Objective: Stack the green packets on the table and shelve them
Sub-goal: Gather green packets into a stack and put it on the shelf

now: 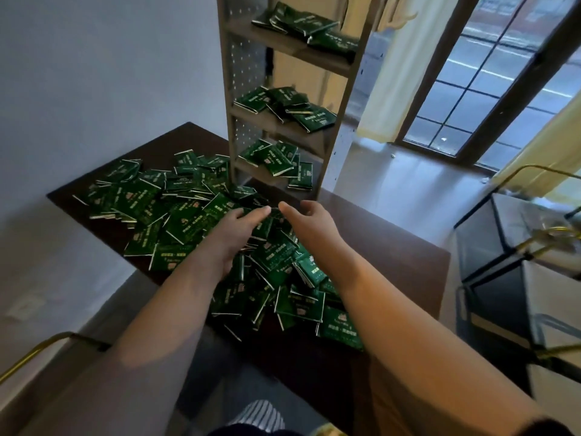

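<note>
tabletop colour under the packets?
Dark brown, best seen in the head view: the bare table right of the green packets.

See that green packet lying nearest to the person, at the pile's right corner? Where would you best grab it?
Pinch the nearest packet along its near edge, coming from the person's side, low over the bare table. It lies flat with that edge free, while its far side seems tucked into the pile, so fingers likely get under it only there.
</note>
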`<state>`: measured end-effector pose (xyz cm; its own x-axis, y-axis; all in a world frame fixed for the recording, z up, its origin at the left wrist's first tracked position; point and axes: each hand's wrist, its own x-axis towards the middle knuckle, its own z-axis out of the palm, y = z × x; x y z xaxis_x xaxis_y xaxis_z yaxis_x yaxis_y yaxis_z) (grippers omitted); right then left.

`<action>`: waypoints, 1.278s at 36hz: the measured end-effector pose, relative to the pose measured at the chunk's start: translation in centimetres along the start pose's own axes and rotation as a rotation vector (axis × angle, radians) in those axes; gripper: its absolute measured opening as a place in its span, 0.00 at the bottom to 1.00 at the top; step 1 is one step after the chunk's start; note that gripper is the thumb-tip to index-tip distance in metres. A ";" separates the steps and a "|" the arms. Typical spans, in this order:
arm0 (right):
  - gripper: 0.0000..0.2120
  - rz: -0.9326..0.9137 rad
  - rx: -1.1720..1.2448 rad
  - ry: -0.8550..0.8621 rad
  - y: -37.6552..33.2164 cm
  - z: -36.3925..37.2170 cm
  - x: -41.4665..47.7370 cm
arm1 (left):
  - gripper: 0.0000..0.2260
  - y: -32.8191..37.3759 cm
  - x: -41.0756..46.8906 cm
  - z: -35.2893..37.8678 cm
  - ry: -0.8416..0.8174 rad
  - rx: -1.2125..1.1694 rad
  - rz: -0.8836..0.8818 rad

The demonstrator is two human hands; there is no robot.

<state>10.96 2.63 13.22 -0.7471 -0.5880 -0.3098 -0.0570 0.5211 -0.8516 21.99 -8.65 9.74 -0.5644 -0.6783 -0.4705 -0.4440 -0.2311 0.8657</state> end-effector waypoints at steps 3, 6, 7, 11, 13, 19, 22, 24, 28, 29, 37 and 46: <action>0.36 0.051 0.018 -0.052 -0.6 1.1 0.9 | 0.42 0.4 0.6 -1.1 0.007 -0.025 0.019; 0.35 0.037 0.008 -0.035 -1.5 1.7 2.0 | 0.41 1.4 1.5 -1.4 0.019 -0.036 0.029; 0.34 0.033 0.002 -0.035 -1.7 1.8 2.4 | 0.40 1.8 1.7 -1.4 0.020 -0.047 0.030; 0.17 0.024 0.029 -0.018 -2.2 1.3 3.9 | 0.38 3.2 3.3 -1.3 -0.003 -0.053 0.029; 0.23 0.015 0.039 0.000 -2.6 1.6 5.1 | 0.38 3.9 4.8 -1.5 -0.046 -0.056 0.018; 0.35 0.074 0.007 0.100 -4.4 3.9 10.1 | 0.44 5.6 10.4 -2.9 -0.172 -0.038 0.053; 0.33 0.121 0.010 0.157 -5.6 6.3 14.0 | 0.46 5.9 15.5 -4.7 -0.225 0.006 0.029; 0.27 0.140 0.029 0.193 -6.2 7.6 15.3 | 0.36 6.5 17.0 -5.5 -0.239 0.020 0.026; 0.29 0.200 0.000 0.247 -7.7 10.8 19.0 | 0.33 8.1 21.3 -7.4 -0.313 0.039 -0.042; 0.31 0.214 -0.008 0.258 -8.2 11.5 20.2 | 0.28 8.4 22.6 -8.0 -0.315 0.040 -0.048; 0.38 0.327 0.039 0.382 -8.5 12.8 22.9 | 0.47 10.0 28.0 -7.8 -0.388 0.175 -0.064; 0.37 0.400 0.020 0.508 -7.4 11.8 24.4 | 0.35 10.0 31.0 -5.5 -0.400 0.259 -0.049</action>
<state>0.92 -22.89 7.00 -0.9286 0.0176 -0.3706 0.2995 0.6253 -0.7207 3.87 -35.81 4.79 -0.7394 -0.3377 -0.5824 -0.6067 -0.0407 0.7939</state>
